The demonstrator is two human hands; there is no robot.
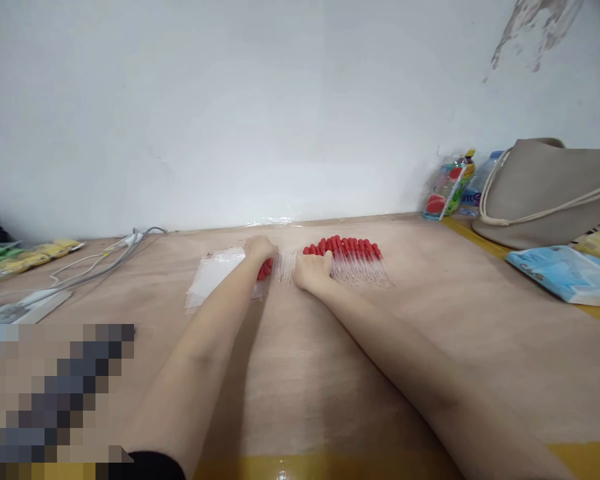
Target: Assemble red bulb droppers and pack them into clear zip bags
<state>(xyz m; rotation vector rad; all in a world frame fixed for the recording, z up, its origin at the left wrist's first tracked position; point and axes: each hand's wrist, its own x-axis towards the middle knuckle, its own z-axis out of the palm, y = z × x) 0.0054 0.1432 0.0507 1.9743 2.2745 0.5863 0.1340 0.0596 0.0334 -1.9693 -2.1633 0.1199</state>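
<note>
Reaching far across the tabletop (290,400), both bare arms end near its far edge, close under the white wall (230,100). The left hand (260,250) lies knuckles up over a small bunch of droppers (266,269). Their red bulbs peep out beneath the palm and their glass stems point right. The fingers are curled downward and hidden, so whether they actually grip the bunch cannot be told. The right hand (314,270) rests just beside those stems, loosely bent. Its far side touches the left end of a long row of red-capped droppers (353,257) laid side by side. Its fingertips are hidden behind the knuckles, so how far it is closed, and whether it holds anything, cannot be made out. The glass tubes are thin and blurred, and single ones cannot be counted.

Clear plastic bags (215,277) lie partly under the left wrist, their edges faint against the brown surface. Toward the far right corner stands a beige bag (545,193), cut off by the frame, with bottles (450,187) half hidden behind it and a blue packet (565,273) in front. Along the left edge run grey cables (110,257) and green and yellow packets (20,253). A pixelated block (55,393) covers the near left corner.
</note>
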